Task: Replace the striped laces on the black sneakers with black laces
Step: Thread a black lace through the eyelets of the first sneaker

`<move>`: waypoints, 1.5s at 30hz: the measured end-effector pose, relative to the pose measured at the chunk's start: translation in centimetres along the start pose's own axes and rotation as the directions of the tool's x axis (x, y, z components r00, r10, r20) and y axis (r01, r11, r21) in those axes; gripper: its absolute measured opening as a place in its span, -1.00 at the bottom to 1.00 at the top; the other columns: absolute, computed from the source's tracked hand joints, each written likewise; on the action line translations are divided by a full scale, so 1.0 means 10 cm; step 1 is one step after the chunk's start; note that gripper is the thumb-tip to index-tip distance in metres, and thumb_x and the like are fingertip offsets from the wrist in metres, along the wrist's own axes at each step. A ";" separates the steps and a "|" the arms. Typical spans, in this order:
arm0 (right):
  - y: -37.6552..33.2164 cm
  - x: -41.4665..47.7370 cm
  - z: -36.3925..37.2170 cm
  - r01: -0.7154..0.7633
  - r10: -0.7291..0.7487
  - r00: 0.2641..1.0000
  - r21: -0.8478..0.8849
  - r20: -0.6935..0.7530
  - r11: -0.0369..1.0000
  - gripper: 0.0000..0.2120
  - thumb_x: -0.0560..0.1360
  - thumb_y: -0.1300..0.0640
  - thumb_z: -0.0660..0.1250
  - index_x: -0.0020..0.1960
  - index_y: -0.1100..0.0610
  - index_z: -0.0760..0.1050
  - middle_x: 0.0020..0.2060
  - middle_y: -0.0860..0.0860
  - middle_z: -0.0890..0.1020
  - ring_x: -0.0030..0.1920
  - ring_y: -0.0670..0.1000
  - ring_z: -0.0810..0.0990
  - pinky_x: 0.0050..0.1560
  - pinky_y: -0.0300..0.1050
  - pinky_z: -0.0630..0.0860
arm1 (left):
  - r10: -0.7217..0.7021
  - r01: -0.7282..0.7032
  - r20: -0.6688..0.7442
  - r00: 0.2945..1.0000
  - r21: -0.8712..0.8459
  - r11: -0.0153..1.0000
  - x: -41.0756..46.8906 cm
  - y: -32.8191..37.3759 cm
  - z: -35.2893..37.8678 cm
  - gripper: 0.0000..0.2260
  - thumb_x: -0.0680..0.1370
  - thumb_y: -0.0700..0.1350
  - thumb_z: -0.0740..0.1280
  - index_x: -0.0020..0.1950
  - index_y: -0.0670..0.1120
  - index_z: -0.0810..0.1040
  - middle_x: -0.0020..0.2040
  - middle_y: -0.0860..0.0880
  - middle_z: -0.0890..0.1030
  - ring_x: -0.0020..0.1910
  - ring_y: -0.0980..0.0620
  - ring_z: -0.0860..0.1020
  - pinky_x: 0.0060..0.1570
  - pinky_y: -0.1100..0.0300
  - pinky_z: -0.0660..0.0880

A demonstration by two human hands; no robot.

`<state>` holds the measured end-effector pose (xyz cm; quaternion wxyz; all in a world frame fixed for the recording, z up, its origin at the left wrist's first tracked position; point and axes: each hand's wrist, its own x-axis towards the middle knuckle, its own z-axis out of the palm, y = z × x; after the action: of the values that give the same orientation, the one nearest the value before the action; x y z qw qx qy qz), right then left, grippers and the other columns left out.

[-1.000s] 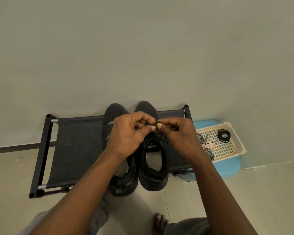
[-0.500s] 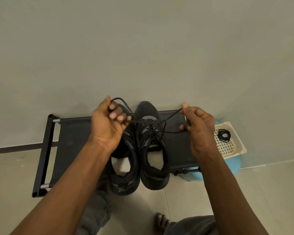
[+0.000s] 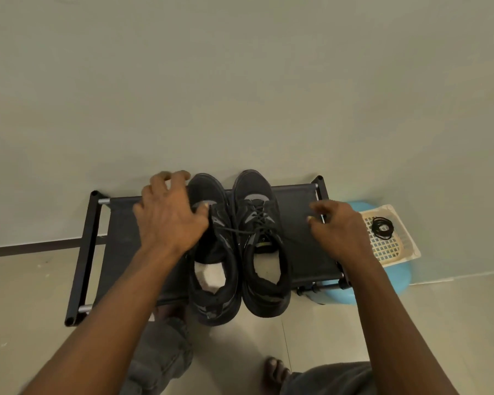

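The person leans over the low black fabric rack (image 3: 89,252) with both forearms stretched forward. The left hand (image 3: 169,216) is palm down with its fingers spread and relaxed, clasping nothing that I can see. It hovers over the toe half of the left sneaker (image 3: 214,260), with the fingertips past the rack's far edge and the thumb over the shoe's front. The right hand (image 3: 337,232) is over the rack's right end, near the far right corner post. Its fingers are loosely curled and the thumb is close to the forefinger; I cannot tell whether it pinches anything.

The 2 black sneakers stand side by side mid-rack, touching, with toes at the far edge and heels hanging over the near edge. The right sneaker (image 3: 264,258) sits between the hands and wears a black lace (image 3: 257,220). 1 loose end runs left across the left sneaker to the left hand's edge, and the other trails right toward the right hand.

A coiled black lace (image 3: 382,228) lies in a cream basket (image 3: 399,252) on a blue stool (image 3: 382,283), just beside the rack's right end.
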<state>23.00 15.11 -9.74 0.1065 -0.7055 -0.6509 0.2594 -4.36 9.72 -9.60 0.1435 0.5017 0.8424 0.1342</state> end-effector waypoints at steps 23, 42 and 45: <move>-0.13 -0.01 0.11 0.205 -0.196 0.952 -0.012 0.234 0.979 -0.82 0.54 0.14 0.46 -0.18 -0.10 0.60 -0.22 -0.12 0.65 -0.14 -0.10 0.63 0.02 -0.03 0.63 | 0.368 -0.346 0.269 0.890 -0.128 0.929 -0.06 0.18 0.03 -0.87 0.49 0.01 0.46 -0.26 0.09 0.61 -0.33 0.19 0.64 -0.27 0.20 0.60 -0.16 0.12 0.56; -0.52 -0.15 0.29 -0.330 -0.146 0.915 0.906 0.376 0.266 -0.79 0.60 0.06 0.37 -0.15 0.15 0.62 -0.08 0.26 0.69 -0.14 0.12 0.70 0.01 -0.05 0.65 | 0.230 0.339 0.384 0.894 -0.916 0.213 -0.20 0.61 0.11 -0.68 0.69 -0.02 0.30 -0.25 -0.03 0.58 -0.26 -0.06 0.63 -0.29 0.00 0.60 -0.11 0.11 0.60; -0.50 -0.11 0.36 -0.327 -0.058 0.932 0.902 0.357 0.282 -0.82 0.68 0.19 0.24 -0.01 0.22 0.57 -0.19 0.16 0.66 -0.23 0.06 0.63 -0.14 -0.14 0.64 | 0.130 0.401 0.426 0.895 -0.898 0.182 -0.20 0.70 0.21 -0.73 0.71 -0.02 0.27 -0.15 -0.08 0.55 -0.28 -0.05 0.60 -0.39 0.07 0.49 -0.26 0.16 0.55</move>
<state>16.82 14.04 -10.04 0.3738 -0.5035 -0.3131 0.7133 2.98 11.31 -8.74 0.6126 0.2312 0.5541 0.5140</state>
